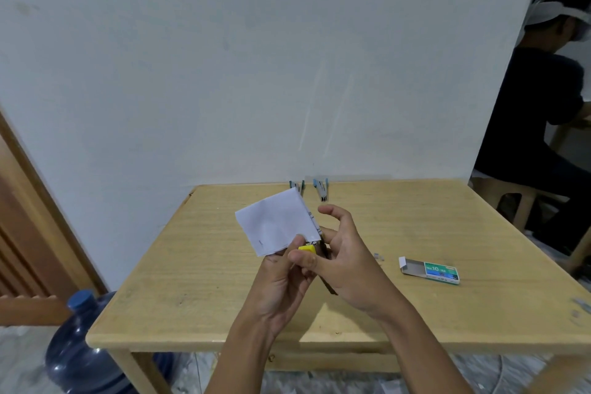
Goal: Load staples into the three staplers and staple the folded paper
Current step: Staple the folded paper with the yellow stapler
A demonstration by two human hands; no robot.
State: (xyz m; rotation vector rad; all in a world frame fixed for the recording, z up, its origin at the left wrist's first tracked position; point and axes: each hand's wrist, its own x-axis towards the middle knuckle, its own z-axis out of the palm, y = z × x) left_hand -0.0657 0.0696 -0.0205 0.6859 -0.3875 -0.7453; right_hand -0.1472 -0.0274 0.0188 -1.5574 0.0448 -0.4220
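Note:
My left hand [281, 281] pinches a folded white paper [276, 224] by its lower corner, above the middle of the wooden table [198, 281]. My right hand [339, 259] grips a yellow-and-black stapler [308, 249] right at that corner, thumb on top, index finger raised. Most of the stapler is hidden by both hands. Two more staplers lie at the table's far edge: a green one [296, 185] partly behind the paper and a blue one [320, 189]. An open green staple box [430, 270] lies to the right, with a small loose staple strip [378, 256] beside it.
A blue water jug [76, 352] stands on the floor at the table's left front corner. A person in dark clothes [537, 112] sits at the far right on a stool. A white wall runs behind the table; a wooden door frame [28, 201] is at the left.

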